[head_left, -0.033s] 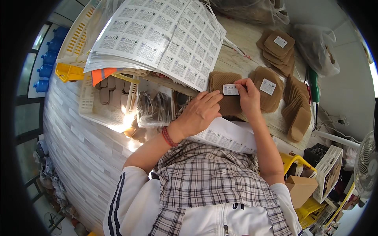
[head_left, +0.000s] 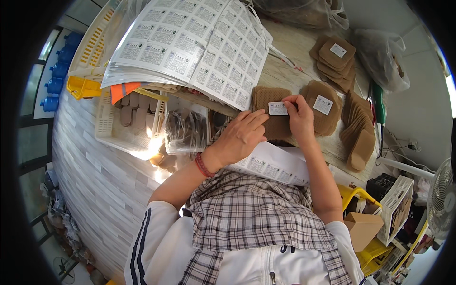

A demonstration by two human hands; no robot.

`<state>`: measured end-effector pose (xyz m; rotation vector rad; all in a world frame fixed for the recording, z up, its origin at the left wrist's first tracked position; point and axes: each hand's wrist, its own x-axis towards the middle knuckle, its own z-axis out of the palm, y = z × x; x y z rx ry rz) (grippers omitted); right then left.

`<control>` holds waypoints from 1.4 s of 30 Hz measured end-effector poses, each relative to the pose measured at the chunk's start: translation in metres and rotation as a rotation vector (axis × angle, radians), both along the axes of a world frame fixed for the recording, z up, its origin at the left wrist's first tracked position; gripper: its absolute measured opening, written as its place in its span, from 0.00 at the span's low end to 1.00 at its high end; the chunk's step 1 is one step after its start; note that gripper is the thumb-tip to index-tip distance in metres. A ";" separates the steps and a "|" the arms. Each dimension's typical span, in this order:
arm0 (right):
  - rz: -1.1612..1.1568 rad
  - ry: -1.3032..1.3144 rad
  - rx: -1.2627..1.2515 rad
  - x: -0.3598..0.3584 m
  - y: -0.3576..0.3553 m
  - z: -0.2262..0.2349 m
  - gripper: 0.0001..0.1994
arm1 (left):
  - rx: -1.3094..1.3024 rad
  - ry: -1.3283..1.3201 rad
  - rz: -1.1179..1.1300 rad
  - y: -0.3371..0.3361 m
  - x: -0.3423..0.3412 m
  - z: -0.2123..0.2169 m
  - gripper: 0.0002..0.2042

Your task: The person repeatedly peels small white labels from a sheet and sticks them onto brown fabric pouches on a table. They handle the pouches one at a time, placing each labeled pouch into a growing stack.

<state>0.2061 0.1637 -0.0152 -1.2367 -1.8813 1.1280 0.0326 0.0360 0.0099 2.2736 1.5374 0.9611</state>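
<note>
Head view, near to far. Closest to the wearer, a plaid cloth [head_left: 256,223] covers the lap, and a sheet of printed labels [head_left: 275,166] lies over the table's near edge.

Just beyond it, both hands work on one brown pad [head_left: 270,111]. The left hand [head_left: 240,137], with a red bracelet [head_left: 203,165] at the wrist, lies flat with fingers extended and only slightly curled, the fingertips pressing the pad's near-left portion; it grips nothing. The right hand [head_left: 300,116] has thumb and forefinger nearly closed on a small white label [head_left: 278,109], holding it against the pad's upper right face. The label's long axis runs left to right, and it sits immediately left of the right fingertips; the right hand is the nearer one to it.

Just right of this, a labelled pad [head_left: 323,107] rests. Toward the table's right edge, unlabelled pads [head_left: 358,137] stand stacked. At the far edge lie another labelled stack [head_left: 336,53] and large label sheets [head_left: 190,42].
</note>
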 end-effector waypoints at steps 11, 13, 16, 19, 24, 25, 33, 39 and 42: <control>-0.043 -0.114 0.032 -0.004 -0.004 0.007 0.04 | -0.057 -0.024 -0.020 0.002 -0.001 0.007 0.09; -0.046 -0.123 0.036 -0.005 -0.004 0.008 0.04 | -0.080 0.006 -0.038 0.003 -0.001 0.005 0.09; -0.020 -0.142 0.089 -0.005 -0.005 0.010 0.04 | -0.107 0.059 -0.037 0.003 0.000 0.001 0.09; 0.021 -0.243 0.266 -0.005 -0.009 0.013 0.05 | -0.114 0.085 -0.032 0.003 0.001 0.004 0.08; -0.002 -0.318 0.429 -0.009 -0.020 0.006 0.16 | -0.100 0.095 -0.022 0.002 0.002 0.001 0.08; -0.008 -0.285 0.390 -0.010 -0.021 0.012 0.18 | -0.094 0.099 -0.021 0.002 0.002 0.001 0.08; -0.056 -0.272 0.360 -0.009 -0.017 0.009 0.21 | -0.106 0.086 0.004 0.003 0.003 -0.001 0.09; -0.085 -0.271 0.407 -0.005 -0.009 0.002 0.11 | -0.131 0.090 -0.003 0.004 0.004 0.001 0.09; -0.106 -0.298 0.466 -0.006 -0.010 0.002 0.08 | -0.125 0.101 -0.003 0.002 0.004 -0.003 0.09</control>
